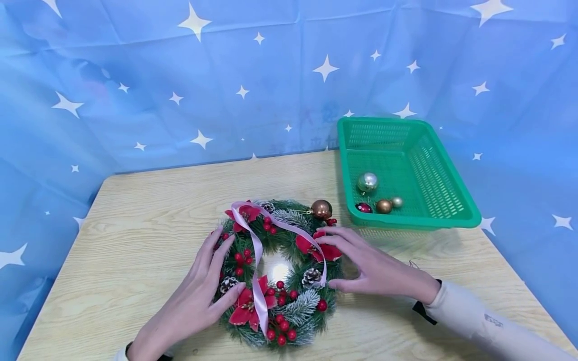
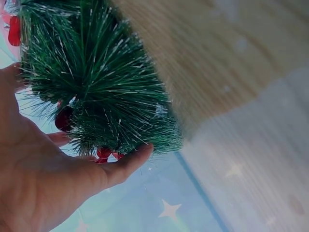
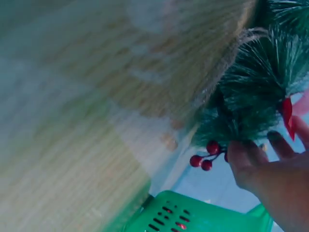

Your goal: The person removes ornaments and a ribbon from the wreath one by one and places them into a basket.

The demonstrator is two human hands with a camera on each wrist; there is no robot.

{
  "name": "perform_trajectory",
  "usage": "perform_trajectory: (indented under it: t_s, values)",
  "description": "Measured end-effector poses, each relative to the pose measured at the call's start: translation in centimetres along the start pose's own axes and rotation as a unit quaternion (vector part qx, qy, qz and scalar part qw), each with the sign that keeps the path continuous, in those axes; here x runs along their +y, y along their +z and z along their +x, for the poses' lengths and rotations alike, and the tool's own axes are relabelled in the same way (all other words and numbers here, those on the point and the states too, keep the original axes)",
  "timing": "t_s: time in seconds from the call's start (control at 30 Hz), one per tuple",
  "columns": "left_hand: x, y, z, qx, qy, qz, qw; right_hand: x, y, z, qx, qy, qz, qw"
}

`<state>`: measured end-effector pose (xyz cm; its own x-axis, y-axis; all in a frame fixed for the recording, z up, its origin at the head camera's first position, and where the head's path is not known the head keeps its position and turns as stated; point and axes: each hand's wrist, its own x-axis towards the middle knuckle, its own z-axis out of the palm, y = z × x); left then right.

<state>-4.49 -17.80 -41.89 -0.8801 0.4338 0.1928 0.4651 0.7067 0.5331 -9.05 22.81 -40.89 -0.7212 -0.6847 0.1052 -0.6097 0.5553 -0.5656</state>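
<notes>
Round green pine-needle wreath [image 1: 277, 273] lies on the pale wooden table [image 1: 135, 240], near its front edge. Left hand [image 1: 194, 296] rests on its left side, right hand [image 1: 366, 263] on its right. Green perforated plastic basket [image 1: 451, 200] stands behind and right, holding four small ball ornaments [image 1: 378, 196].
</notes>
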Motion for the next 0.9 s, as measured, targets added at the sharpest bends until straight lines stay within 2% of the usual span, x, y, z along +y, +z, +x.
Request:
perform_trajectory:
  t_s: [0.23,0.4,0.6,0.8,0.9]
  values:
    - [0.3,0.2,-0.1,0.018,-0.004,0.013,0.9997,0.1,0.7,0.2,0.003,-0.005,-0.027,1.0]
    - [1.1,0.2,-0.4,0.038,-0.035,0.026,0.9983,-0.2,1.0,0.3,0.016,-0.004,-0.041,0.999]
    - [2.1,0.4,-0.9,0.056,-0.065,0.027,0.9959,-1.5,1.6,0.0,0.032,0.023,-0.054,0.998]
    - [2.7,0.8,-1.1,0.036,-0.099,0.019,0.9942,-2.5,2.5,-0.3,0.058,0.029,-0.083,0.994]
    - [2.8,1.1,-1.1,0.026,-0.099,0.024,0.9945,-2.7,2.8,-0.3,0.066,0.026,-0.097,0.993]
